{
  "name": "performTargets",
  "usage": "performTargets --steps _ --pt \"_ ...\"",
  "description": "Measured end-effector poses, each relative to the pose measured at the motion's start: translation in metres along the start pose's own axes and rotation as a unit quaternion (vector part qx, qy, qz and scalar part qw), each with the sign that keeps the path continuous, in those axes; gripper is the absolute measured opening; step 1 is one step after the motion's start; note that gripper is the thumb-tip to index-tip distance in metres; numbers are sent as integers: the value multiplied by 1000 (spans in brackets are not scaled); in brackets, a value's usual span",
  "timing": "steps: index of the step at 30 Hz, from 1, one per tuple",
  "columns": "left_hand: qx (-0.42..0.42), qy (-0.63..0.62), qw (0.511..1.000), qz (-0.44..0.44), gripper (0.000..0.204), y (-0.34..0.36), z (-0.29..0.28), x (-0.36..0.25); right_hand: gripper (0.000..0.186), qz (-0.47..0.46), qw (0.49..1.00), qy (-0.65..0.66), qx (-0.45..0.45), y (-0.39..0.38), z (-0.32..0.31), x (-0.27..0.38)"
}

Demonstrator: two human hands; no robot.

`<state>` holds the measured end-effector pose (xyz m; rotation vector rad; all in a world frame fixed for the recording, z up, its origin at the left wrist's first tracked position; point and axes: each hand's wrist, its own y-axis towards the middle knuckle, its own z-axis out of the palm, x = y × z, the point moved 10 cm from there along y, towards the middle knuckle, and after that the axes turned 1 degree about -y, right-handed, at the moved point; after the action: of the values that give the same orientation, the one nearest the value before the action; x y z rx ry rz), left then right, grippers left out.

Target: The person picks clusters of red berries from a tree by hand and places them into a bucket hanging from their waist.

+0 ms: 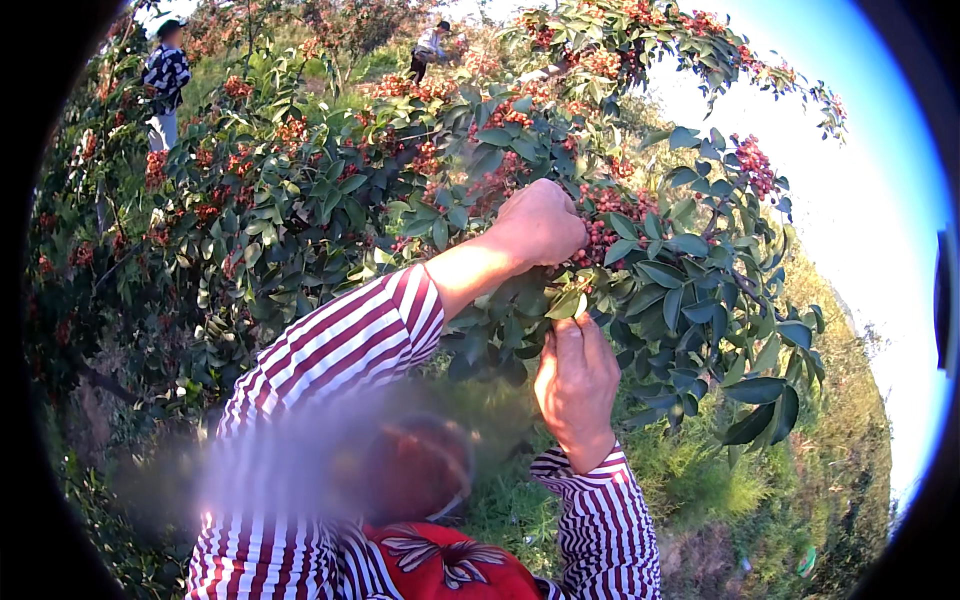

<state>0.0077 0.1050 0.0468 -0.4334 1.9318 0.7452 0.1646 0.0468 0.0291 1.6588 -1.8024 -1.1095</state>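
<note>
Two hands worked in one leafy bush [690, 300]. The left hand [540, 222] was curled shut around a red berry cluster [600, 238], which sat just right of its knuckles. Directly below, the right hand [577, 385] pinched a twig [566, 305] among the leaves. Two people [166, 75] stood well beyond, uphill.

Two hands, left hand [540, 222] and right hand [575, 385], two striped sleeves [345, 345], two other people, one [165, 75] upper left, one [432, 45] top centre; red berry clusters [600, 235] too many to count
</note>
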Motion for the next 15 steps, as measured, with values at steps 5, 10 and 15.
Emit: performTargets --steps 5,10,15 --pt "-9 83 995 -47 15 -2 -13 20 22 2 1000 6 10 -2 -1 -2" --pt "69 -304 941 -130 16 -13 -17 30 21 -2 1000 -3 -4 -1 0 -3" --pt "128 -326 929 -116 23 -21 10 1 20 11 1000 24 -1 1 1 -7"
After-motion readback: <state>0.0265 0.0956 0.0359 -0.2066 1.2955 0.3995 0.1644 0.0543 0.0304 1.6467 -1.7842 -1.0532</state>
